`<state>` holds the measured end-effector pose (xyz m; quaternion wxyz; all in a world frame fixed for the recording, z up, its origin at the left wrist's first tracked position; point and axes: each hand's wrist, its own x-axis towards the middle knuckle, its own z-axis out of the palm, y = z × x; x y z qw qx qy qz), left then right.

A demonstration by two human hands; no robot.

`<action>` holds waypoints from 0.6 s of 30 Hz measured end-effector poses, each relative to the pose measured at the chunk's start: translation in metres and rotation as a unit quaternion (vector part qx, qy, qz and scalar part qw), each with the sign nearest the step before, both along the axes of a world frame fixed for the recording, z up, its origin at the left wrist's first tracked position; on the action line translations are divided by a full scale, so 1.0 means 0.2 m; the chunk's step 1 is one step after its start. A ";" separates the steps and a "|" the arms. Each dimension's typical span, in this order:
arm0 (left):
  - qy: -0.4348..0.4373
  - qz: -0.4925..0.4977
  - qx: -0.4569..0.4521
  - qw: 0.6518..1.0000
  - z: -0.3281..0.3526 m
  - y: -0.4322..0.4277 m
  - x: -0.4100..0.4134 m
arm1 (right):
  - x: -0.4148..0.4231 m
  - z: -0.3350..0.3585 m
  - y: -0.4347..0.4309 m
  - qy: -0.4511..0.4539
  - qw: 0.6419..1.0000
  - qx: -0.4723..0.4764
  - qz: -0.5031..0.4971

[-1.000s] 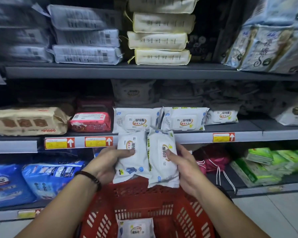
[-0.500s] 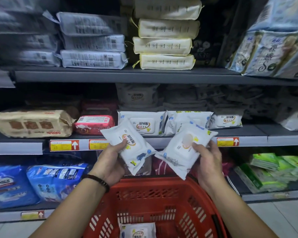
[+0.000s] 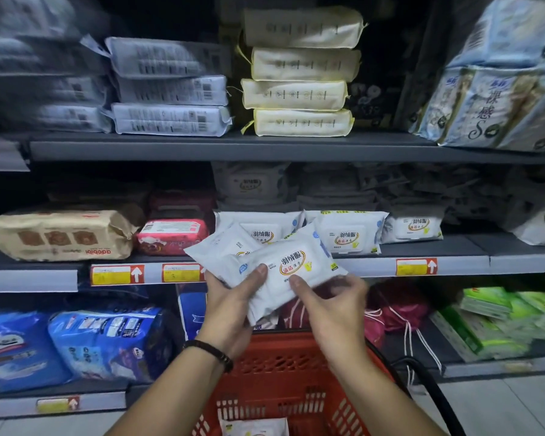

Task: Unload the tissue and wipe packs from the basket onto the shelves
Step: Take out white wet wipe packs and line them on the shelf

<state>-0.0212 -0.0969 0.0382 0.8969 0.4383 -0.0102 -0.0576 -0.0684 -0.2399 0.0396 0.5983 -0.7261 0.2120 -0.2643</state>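
Note:
Two white wipe packs are stacked in front of the middle shelf. The front wipe pack overlaps the back wipe pack. My left hand grips both from the left, thumb on the front pack. My right hand holds the front pack from the right, thumb pressed on its face. Below them stands the red basket, with one more white wipe pack lying inside at the bottom edge of view. Matching white packs sit on the middle shelf right behind my hands.
A tan pack and a red pack lie left on the middle shelf. Grey and cream packs are stacked on the top shelf. Blue packs, maroon bags and green packs fill the bottom shelf. The basket's black handle hangs right.
The two packs, held apart half a second ago, have come together into one overlapping stack. Both hands have moved inward and closer to the middle shelf.

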 end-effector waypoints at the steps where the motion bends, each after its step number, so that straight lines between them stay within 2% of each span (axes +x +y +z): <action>1: -0.009 0.012 0.005 1.000 0.00 0.00 0.00 | -0.02 0.01 -0.01 0.013 0.995 -0.087 -0.045; 3: -0.020 0.031 0.023 0.999 0.00 -0.02 -0.01 | -0.04 0.02 -0.02 -0.023 0.972 -0.229 -0.038; 5: -0.034 0.015 0.022 0.999 0.01 -0.05 -0.04 | -0.05 0.03 -0.02 -0.017 0.956 -0.291 0.012; 12: -0.044 0.002 0.028 0.999 0.06 -0.13 -0.12 | -0.12 0.11 -0.08 0.064 0.965 -0.249 0.044; 18: 0.003 -0.008 -0.027 1.000 0.14 -0.29 -0.13 | -0.18 0.15 -0.28 0.044 0.976 -0.212 -0.014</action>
